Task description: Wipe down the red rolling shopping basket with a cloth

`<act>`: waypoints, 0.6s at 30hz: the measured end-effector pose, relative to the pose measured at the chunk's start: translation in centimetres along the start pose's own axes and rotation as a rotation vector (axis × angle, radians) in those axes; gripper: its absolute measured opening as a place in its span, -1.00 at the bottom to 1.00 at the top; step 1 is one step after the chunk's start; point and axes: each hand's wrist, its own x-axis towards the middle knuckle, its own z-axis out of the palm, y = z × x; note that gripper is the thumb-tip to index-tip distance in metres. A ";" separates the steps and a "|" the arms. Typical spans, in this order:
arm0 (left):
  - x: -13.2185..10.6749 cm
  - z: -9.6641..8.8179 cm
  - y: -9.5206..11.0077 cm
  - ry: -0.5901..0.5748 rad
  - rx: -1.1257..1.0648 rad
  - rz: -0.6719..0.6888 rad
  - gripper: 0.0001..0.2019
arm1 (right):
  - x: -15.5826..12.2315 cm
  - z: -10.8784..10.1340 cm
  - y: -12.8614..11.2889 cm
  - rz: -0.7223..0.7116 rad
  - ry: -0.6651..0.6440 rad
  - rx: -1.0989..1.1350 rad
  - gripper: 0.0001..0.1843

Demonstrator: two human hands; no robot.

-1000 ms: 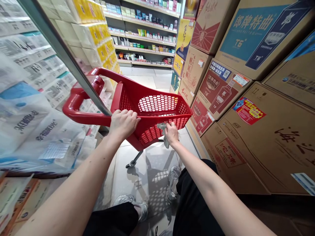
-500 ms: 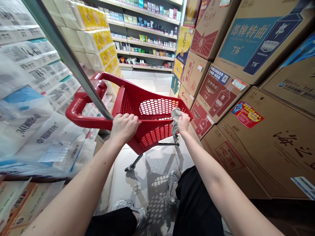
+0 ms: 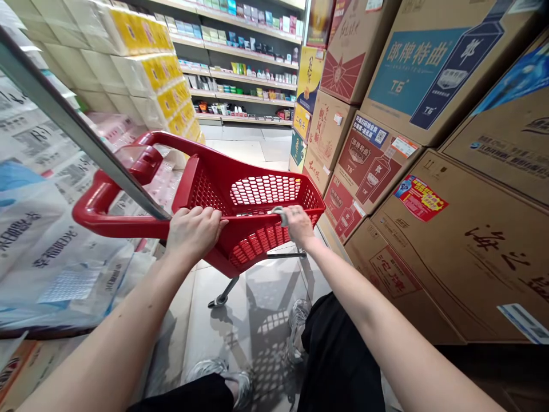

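Observation:
A red plastic shopping cart point(image 3: 253, 226) stands in front of me, turned sideways, with a perforated basket. My left hand point(image 3: 195, 232) is closed over its near rim, right beside the foot of a slanting metal pole point(image 3: 86, 131). Farther right along the same rim, my right hand point(image 3: 298, 223) presses a bunched grey cloth point(image 3: 281, 214) against the edge. Most of the cloth is hidden under its fingers. The basket's perforated floor and walls show through the top, and the cart's handle point(image 3: 115, 226) points to the left.
Stacked cardboard cartons point(image 3: 420, 246) line the right side. Packs of tissue point(image 3: 150, 68) and plastic-wrapped paper goods point(image 3: 64, 252) are piled on the left. Shelves of small toiletries point(image 3: 244, 74) stand at the back. My shoes point(image 3: 295, 326) are on the tiled floor point(image 3: 201, 320) below the cart.
My right hand has slid a little left along the rim, and the cloth that hung loosely is now bunched under it. My left hand keeps its hold. The whole view has shifted slightly.

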 end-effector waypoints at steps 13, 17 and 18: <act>1.5 -0.3 1.9 0.000 -0.072 -0.044 -0.72 | 3.3 -1.2 -1.9 0.178 -0.117 0.102 -0.69; 1.4 -1.4 2.2 0.013 -0.133 -0.013 -0.73 | 3.7 -1.2 -8.0 0.020 -0.077 0.198 -0.68; 1.0 -1.9 2.0 0.028 -0.187 0.010 -0.72 | 3.4 -1.5 -8.1 -0.014 -0.100 0.208 -0.68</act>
